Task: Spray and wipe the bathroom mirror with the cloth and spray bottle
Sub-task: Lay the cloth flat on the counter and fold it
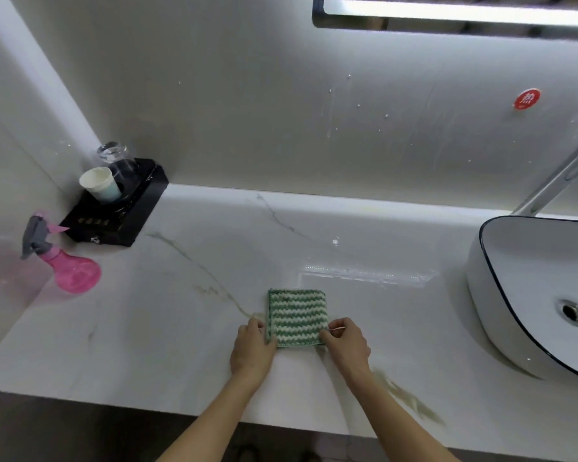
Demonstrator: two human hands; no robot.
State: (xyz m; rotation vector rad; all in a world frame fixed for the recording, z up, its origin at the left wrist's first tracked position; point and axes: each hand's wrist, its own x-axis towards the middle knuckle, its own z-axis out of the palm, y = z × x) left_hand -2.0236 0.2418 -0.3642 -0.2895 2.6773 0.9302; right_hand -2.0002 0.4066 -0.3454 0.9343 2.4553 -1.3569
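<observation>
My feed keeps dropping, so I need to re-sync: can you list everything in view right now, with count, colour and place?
green-and-white striped knitted cloth: one, flat on the counter, near the front edge at centre
pink plastic spray bottle with grey trigger: one, standing far left on the counter
black box tray: one, back left corner
white paper cup: one, on the tray
clear glass: one, upside down on the tray, behind the cup
white basin with dark rim: one, right side
chrome tap: one, behind the basin
lit mirror with dark frame: one, top, on the wall
round red sticker: one, on the wall, upper right
white marble counter: one
left hand: holds the cloth's near left corner
right hand: pinches the cloth's near right corner
</observation>
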